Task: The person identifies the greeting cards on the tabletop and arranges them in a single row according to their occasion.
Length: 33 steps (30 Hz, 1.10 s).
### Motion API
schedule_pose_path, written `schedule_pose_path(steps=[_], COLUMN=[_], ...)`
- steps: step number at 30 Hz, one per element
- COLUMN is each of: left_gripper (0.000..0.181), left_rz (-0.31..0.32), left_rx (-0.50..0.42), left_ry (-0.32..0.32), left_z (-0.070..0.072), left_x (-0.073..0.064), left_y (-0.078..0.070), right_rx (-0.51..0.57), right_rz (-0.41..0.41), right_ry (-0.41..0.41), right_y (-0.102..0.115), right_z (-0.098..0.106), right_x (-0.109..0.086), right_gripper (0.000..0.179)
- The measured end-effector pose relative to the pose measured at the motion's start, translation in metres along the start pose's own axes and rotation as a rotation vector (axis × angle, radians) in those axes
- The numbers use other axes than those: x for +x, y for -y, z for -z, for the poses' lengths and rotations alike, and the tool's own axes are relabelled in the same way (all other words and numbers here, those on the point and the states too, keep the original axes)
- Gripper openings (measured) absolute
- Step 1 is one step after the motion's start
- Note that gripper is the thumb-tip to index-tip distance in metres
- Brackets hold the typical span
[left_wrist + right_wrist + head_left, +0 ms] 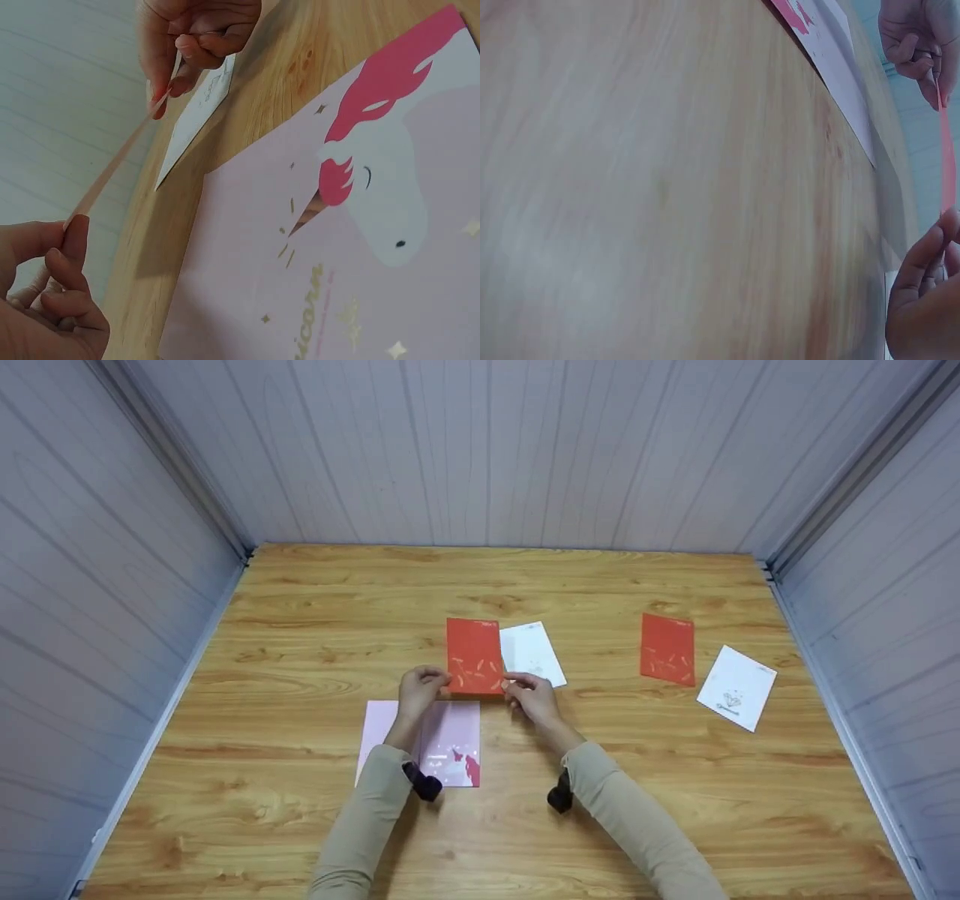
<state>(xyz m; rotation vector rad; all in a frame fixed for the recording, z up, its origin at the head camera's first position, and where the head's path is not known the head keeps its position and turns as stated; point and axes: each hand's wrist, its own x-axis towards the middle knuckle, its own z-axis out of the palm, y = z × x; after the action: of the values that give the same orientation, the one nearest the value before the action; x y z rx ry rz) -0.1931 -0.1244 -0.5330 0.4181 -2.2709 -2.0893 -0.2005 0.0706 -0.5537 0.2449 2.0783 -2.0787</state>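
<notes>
Beige fabric sleeves: are spanning the near side, left one crossing over the pink piece.
Pink piece: flat, pale pink, rectangular paper piece with a unicorn print, is lying on the brown wood-grain table, partly hidden under the left forearm.
Left hand: is pinching the red card's near left corner, thumb against fingers.
Right hand: is pinching the near right corner of the same card, so load is being shared.
Red card: thin, flat, rectangular red paper with pale leaf-like marks, is hovering above the table, between the hands and stretching beyond them.
Long axis: is running away from the person; short near edge is spanning hand to hand.
Key offset: pink piece is lying nearer the person than the card and mostly to its left. Left hand is sitting closer to it; I'm judging any move between the two hinges on that.
White card: flat white rectangular paper with faint print, is lying just beyond the right hand, red card covering its left edge from overhead.
Right side, well apart: white rectangular card with a grey drawing is lying askew; second red rectangular card is lying just left of it, slightly farther out.
Backdrop: pale panelled wall is standing behind everything.
</notes>
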Motion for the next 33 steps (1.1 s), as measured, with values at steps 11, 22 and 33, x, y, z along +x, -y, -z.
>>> schedule_pose_path(steps=[11,22,33], left_gripper=[0.011,0.004,0.017], left_rz=[-0.066,-0.065,-0.1], left_rx=[-0.062,-0.102,-0.086], left_ry=[0.048,0.101,0.17], left_z=[-0.016,-0.031,-0.04], left_x=[-0.011,-0.022,-0.042], left_y=[0.001,0.003,-0.002], right_rx=[0.091,0.109,0.122], right_rz=[0.053,0.104,0.111], right_ry=[0.02,0.019,0.024], right_y=[-0.001,-0.008,-0.011], right_z=[0.023,0.047,0.066], right_x=[-0.007,-0.012,-0.024], right_gripper=[0.02,0.011,0.005])
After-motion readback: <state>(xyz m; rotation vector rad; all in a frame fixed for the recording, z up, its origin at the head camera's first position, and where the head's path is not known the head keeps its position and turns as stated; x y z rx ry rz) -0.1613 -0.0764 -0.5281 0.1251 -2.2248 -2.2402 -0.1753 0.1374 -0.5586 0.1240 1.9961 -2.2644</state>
